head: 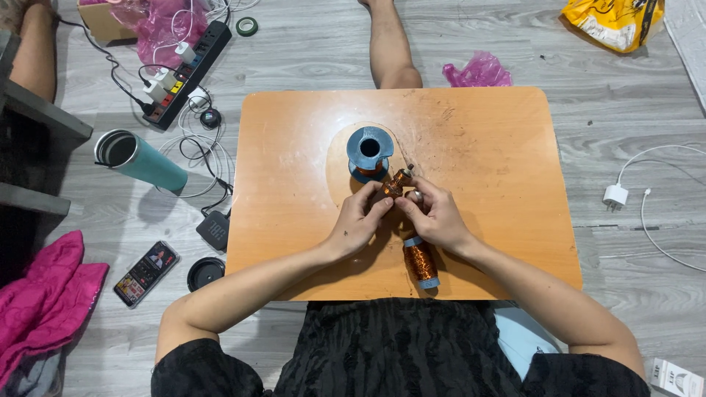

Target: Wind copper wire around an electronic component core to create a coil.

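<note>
1. Head view, centre: the left hand and the right hand meet just above the middle of the orange wooden surface. Between their fingertips they pinch a small copper-wound coil. Both hands are curled closed around it, the left gripping its lower end and the right its side; a ring shows on a right finger.
2. At 12 o'clock from the hands, just beside the small coil, a blue plastic spool stands upright on the surface, its open hole facing up and a little copper wire on its core.
3. At 6 o'clock from the right hand, near the front edge of the surface, a copper wire bobbin with blue end caps lies on its side, partly under the right wrist.
4. On the grey floor at 9 o'clock: a teal tumbler on its side, a black lid, a smartphone with a lit screen, and a small black box among cables.
5. At 10 to 11 o'clock: a black power strip with plugs, a green tape roll and a pink bag.
6. At 12 o'clock beyond the surface, another person's bare leg, with a crumpled pink bag beside it.
7. At 1 o'clock a yellow bag; at 3 o'clock a white charger with its cable.
</note>
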